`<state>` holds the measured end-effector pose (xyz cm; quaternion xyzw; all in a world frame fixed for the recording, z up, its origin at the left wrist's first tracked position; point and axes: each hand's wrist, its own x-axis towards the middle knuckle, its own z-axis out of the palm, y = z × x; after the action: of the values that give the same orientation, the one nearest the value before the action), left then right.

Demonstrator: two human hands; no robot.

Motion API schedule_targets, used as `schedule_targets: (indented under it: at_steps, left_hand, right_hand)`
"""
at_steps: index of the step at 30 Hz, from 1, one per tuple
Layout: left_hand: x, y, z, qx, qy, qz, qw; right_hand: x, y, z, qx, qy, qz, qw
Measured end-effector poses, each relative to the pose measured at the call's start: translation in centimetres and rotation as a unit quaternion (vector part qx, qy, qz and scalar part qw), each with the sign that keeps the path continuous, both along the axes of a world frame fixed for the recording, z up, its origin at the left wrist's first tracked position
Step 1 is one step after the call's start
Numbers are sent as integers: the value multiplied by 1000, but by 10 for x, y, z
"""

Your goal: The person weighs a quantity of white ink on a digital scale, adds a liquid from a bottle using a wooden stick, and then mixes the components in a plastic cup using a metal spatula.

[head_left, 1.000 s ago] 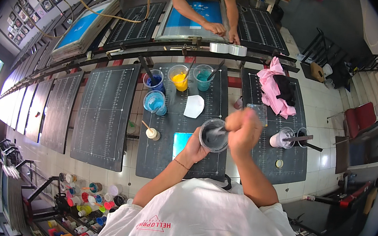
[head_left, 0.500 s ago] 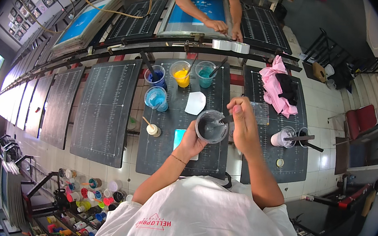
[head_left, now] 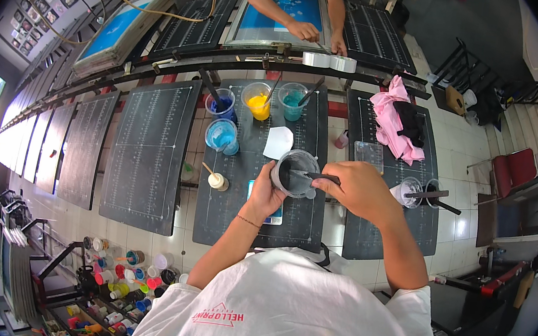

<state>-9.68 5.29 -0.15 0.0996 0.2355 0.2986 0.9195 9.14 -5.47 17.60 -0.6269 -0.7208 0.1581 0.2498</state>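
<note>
My left hand (head_left: 268,193) is wrapped round a clear plastic cup (head_left: 296,183) with grey ink smeared over its inner wall. My right hand (head_left: 353,185) grips the handle of a dark stirring spatula (head_left: 313,175), whose blade dips into that cup. Under my left hand a phone-like device (head_left: 273,215) with a blue face shows in part on the black board. Just beyond the cup lies a white piece of paper (head_left: 279,143). Cups of light blue ink (head_left: 222,137), dark blue ink (head_left: 221,105), yellow ink (head_left: 258,106) and teal ink (head_left: 293,104) stand farther off.
A small cream bottle (head_left: 217,181) with a stick stands left. On the right board are pink cloth (head_left: 389,115), black cloth (head_left: 411,123) and a cup of pale ink (head_left: 407,192). Across the rail, a person in yellow (head_left: 299,22) works at a blue screen frame (head_left: 280,10). Many ink tubs (head_left: 137,276) sit lower left.
My right hand has turned over and come lower, and the spatula now lies flatter across the cup's rim. The cup has tilted and moved slightly left. The other person's hands shifted a little.
</note>
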Motion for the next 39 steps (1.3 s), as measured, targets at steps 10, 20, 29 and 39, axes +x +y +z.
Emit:
schedule_targets:
  at_steps: [10,20,29,39]
  left_hand:
    - [-1,-4,0,11,-51,-12,999]
    - [-3,3,-7,23,-91,-2,996]
    - [0,15,-8,19,-11,10,1000]
    - [1,14,-3,12,-15,54,998]
  right_hand:
    - [-26,3,9,8,64,-67,996]
    - [-25,4,11,56,-62,-49,995]
    - [-35,-3,2,66,-73,54,994]
    - [-34,5,13,82,-19,-147,986]
